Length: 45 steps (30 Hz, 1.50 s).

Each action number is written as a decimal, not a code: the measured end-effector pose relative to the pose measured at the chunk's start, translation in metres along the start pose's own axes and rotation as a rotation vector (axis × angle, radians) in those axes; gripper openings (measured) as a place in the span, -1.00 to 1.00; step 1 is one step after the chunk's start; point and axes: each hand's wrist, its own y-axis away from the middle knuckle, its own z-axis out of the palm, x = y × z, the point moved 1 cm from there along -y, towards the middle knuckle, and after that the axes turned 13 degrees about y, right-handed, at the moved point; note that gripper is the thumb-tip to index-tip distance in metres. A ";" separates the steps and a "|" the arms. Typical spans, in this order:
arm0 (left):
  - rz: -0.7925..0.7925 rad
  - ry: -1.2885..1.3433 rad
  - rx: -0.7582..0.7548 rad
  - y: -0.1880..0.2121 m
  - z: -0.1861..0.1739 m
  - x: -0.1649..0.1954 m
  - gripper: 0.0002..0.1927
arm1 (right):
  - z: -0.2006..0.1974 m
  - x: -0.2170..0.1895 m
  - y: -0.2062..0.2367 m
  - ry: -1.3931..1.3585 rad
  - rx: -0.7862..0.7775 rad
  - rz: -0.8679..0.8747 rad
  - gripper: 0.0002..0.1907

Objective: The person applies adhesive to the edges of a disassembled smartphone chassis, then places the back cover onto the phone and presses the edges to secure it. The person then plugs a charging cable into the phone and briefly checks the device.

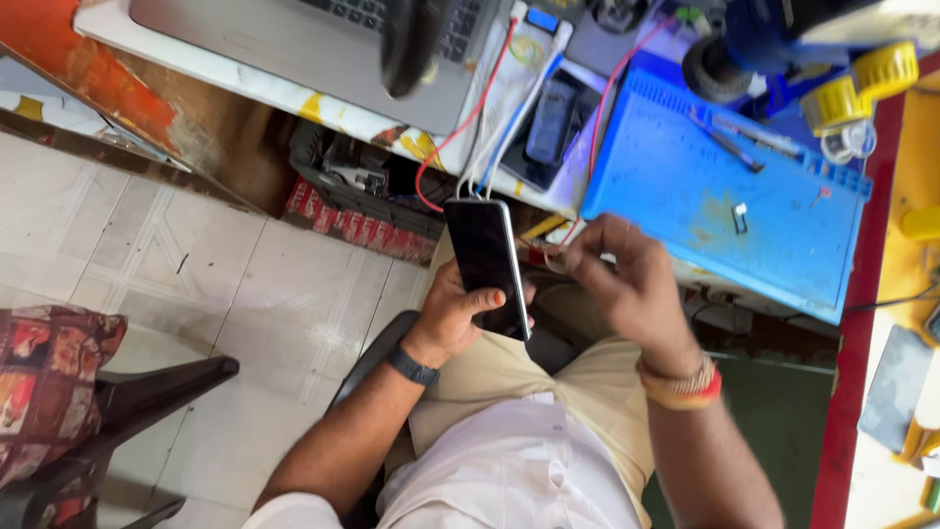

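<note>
My left hand (pixel 458 312) grips a black smartphone (pixel 487 260) with a dark screen, held over my lap with the thumb across its lower edge. My right hand (pixel 627 286) hovers just right of the phone, fingers curled, pinching something small near the phone's upper right side; what it pinches is too blurred to tell. A dark watch sits on my left wrist, red and gold bangles on my right.
A blue work mat (pixel 685 211) with tweezers and small parts lies on the bench ahead. A second phone (pixel 551 122) and red, white and blue cables (pixel 490 108) lie beside a laptop (pixel 294 44). Yellow tape rolls (pixel 862 83) stand at right. A chair with a patterned cushion (pixel 49 377) is at left.
</note>
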 end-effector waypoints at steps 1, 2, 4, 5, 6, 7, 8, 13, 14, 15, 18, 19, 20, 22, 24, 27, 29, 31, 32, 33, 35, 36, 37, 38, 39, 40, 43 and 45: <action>-0.012 -0.009 -0.002 -0.002 0.005 -0.003 -0.42 | 0.002 -0.001 0.016 0.068 0.020 0.023 -0.98; -0.029 -0.018 -0.004 -0.003 0.010 -0.007 -0.40 | 0.003 -0.001 0.032 0.135 0.043 0.049 -0.97; -0.088 -0.028 -0.011 0.000 0.019 -0.022 -0.39 | 0.004 0.000 0.059 0.190 0.077 0.108 -0.95; -0.124 -0.033 -0.022 -0.001 0.023 -0.030 -0.40 | 0.003 0.003 0.070 0.178 0.092 0.129 -0.95; -0.158 -0.038 -0.038 -0.001 0.026 -0.038 -0.41 | 0.001 0.006 0.079 0.169 0.109 0.147 -0.95; -0.172 -0.054 -0.039 -0.001 0.027 -0.046 -0.44 | -0.001 0.010 0.087 0.166 0.140 0.137 -0.94; -0.186 -0.067 -0.037 0.003 0.027 -0.054 -0.47 | -0.002 0.014 0.095 0.163 0.167 0.131 -0.93; -0.221 -0.049 0.012 0.012 0.024 -0.087 -0.58 | -0.008 0.035 0.131 0.067 0.270 0.190 -0.94; -0.255 -0.027 0.004 0.015 0.024 -0.091 -0.58 | -0.007 0.040 0.136 -0.012 0.259 0.263 -0.94; -0.286 -0.005 -0.005 0.016 0.024 -0.094 -0.59 | -0.006 0.044 0.139 -0.093 0.245 0.334 -0.93; -0.323 -0.008 -0.037 0.018 0.024 -0.101 -0.58 | -0.003 0.054 0.141 -0.962 0.100 0.279 -0.91; -0.317 -0.017 -0.048 0.015 0.024 -0.100 -0.59 | -0.007 0.055 0.145 -1.026 0.134 0.249 -0.91; -0.310 -0.026 -0.056 0.012 0.023 -0.096 -0.61 | -0.014 0.054 0.153 -1.091 0.167 0.219 -0.90; -0.266 -0.045 -0.033 0.009 0.021 -0.088 -0.64 | -0.035 0.055 0.169 -1.140 0.290 0.147 -0.82; -0.198 -0.065 0.011 0.005 0.023 -0.079 -0.66 | -0.071 0.061 0.179 -1.256 0.374 0.034 -0.74; -0.205 -0.112 0.007 -0.001 0.032 -0.083 -0.70 | -0.068 0.071 0.179 -1.173 0.369 -0.017 -0.69; -0.213 -0.149 0.018 -0.008 0.042 -0.097 -0.67 | -0.049 0.076 0.175 -1.067 0.311 -0.004 -0.67; -0.196 -0.197 0.008 -0.018 0.052 -0.112 -0.65 | -0.024 0.080 0.166 -1.030 0.335 0.051 -0.66; -0.173 -0.227 -0.003 -0.024 0.056 -0.117 -0.63 | -0.017 0.082 0.162 -0.989 0.416 0.100 -0.69; -0.150 -0.257 -0.011 -0.029 0.060 -0.120 -0.62 | -0.015 0.083 0.161 -0.949 0.495 0.150 -0.70; -0.068 -0.267 0.030 -0.037 0.064 -0.120 -0.68 | -0.022 0.084 0.161 -0.688 0.562 0.248 -0.74; -0.026 -0.274 0.044 -0.042 0.065 -0.118 -0.70 | -0.027 0.084 0.160 -0.556 0.596 0.288 -0.74; -0.003 -0.303 0.051 -0.046 0.066 -0.116 -0.70 | -0.029 0.084 0.158 -0.539 0.548 0.304 -0.61; 0.021 -0.332 0.062 -0.048 0.065 -0.114 -0.69 | -0.029 0.082 0.159 -0.522 0.497 0.322 -0.48; 0.045 -0.361 0.076 -0.050 0.065 -0.113 -0.68 | -0.028 0.081 0.161 -0.507 0.446 0.343 -0.34; 0.044 -0.377 0.079 -0.051 0.064 -0.115 -0.70 | -0.025 0.079 0.161 -0.571 0.392 0.314 -0.24; 0.010 -0.428 0.110 -0.045 0.061 -0.126 -0.73 | -0.010 0.074 0.160 -0.718 0.271 0.243 0.01; -0.038 -0.464 0.124 -0.036 0.062 -0.135 -0.72 | -0.009 0.071 0.154 -0.741 0.262 0.181 0.11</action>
